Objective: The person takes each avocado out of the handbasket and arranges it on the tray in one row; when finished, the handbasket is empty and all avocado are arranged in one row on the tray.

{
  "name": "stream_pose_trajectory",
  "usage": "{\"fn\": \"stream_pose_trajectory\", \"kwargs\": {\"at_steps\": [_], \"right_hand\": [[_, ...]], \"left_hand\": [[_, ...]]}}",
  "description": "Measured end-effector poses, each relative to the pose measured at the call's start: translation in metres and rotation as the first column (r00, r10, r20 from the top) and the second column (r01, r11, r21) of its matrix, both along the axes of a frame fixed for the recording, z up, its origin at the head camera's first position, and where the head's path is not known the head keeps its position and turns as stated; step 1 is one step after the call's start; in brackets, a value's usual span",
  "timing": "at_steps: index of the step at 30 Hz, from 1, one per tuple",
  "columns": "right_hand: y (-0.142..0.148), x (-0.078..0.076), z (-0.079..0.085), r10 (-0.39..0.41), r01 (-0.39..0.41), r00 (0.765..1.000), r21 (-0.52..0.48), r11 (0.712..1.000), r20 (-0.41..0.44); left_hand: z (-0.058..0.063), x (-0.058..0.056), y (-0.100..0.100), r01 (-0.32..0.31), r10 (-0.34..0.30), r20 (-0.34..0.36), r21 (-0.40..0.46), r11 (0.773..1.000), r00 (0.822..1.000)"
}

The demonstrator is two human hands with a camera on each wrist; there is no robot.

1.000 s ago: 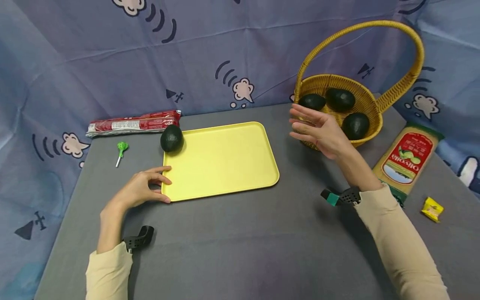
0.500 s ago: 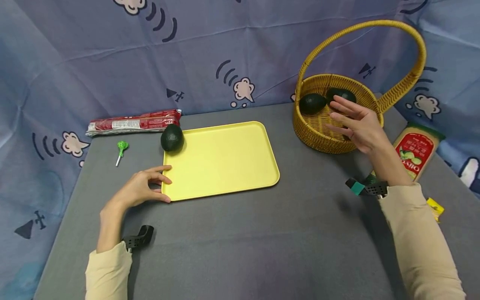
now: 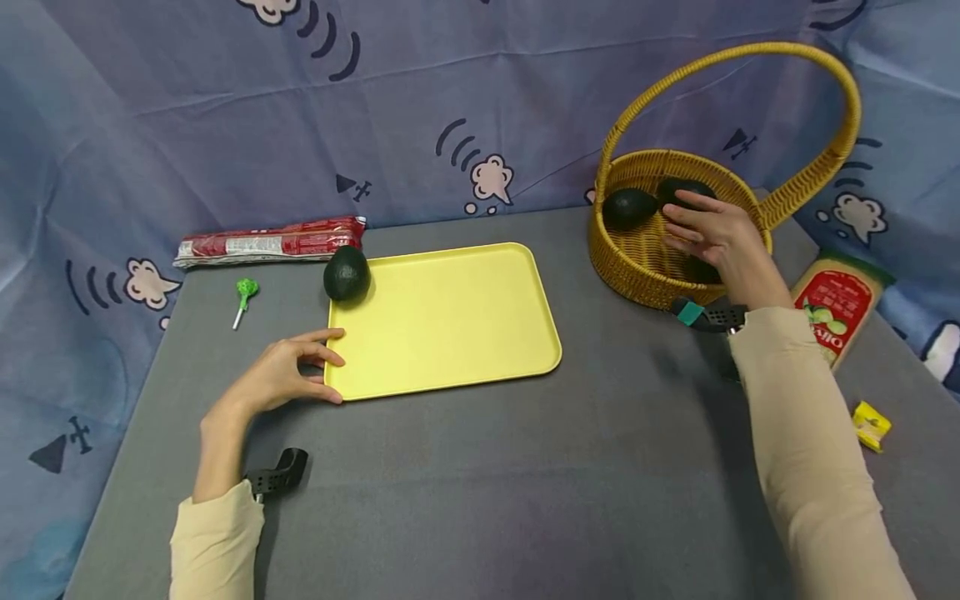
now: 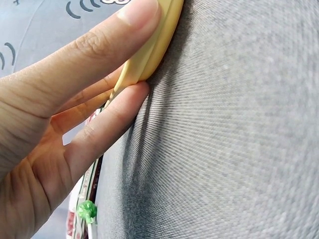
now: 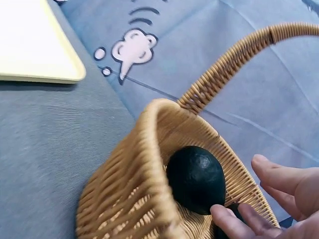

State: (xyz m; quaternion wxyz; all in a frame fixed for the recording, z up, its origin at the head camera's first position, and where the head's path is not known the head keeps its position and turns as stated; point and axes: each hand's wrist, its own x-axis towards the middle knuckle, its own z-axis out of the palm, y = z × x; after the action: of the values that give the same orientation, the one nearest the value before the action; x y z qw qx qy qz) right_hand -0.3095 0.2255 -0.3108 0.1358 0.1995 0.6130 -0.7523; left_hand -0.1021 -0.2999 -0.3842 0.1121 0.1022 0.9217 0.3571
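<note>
My left hand holds the left edge of a yellow tray, thumb near its front corner and fingers over the rim. A dark green avocado sits at the tray's back left corner. At the back right stands a yellow wicker basket with a tall handle. My right hand reaches over its rim, fingers spread and loosely bent. Inside are one avocado at the left, another avocado at the back, partly covered by fingers, and a third avocado, mostly hidden beneath the hand.
A red packet lies along the back left edge of the table. In front of it is a green lollipop. Right of the basket lie an Olivoila-labelled packet, partly behind the right arm, and a small yellow wrapped candy.
My right hand has moved from the basket's left side to its right part and lowered into it. My left hand stays on the tray's edge.
</note>
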Motion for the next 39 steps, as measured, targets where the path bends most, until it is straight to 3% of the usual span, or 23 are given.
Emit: {"fn": "stream_pose_trajectory", "kwargs": {"at_steps": [6,14,21,32,39], "right_hand": [[-0.006,-0.019,0.001,-0.041,0.037,0.995,0.038,0.999,0.093],[-0.017,-0.038,-0.015,-0.123,0.107,0.977,0.101,0.989,0.171],[-0.026,-0.048,-0.024,-0.141,0.131,0.976,0.065,0.989,0.165],[-0.033,-0.059,-0.039,-0.042,0.017,0.993,0.221,0.975,0.108],[-0.036,-0.062,-0.041,-0.023,0.014,0.998,0.134,0.991,0.064]], "left_hand": [[0.001,0.001,0.0,-0.011,0.011,0.006,0.015,1.0,1.0],[-0.001,0.001,0.0,-0.017,0.017,0.002,0.016,1.0,1.0],[-0.003,0.0,-0.001,-0.01,0.01,-0.029,0.013,1.0,1.0],[-0.007,-0.001,-0.002,-0.01,0.011,-0.019,0.041,0.999,1.0],[-0.007,-0.002,-0.004,-0.019,0.02,-0.012,0.073,0.997,1.0]]}}
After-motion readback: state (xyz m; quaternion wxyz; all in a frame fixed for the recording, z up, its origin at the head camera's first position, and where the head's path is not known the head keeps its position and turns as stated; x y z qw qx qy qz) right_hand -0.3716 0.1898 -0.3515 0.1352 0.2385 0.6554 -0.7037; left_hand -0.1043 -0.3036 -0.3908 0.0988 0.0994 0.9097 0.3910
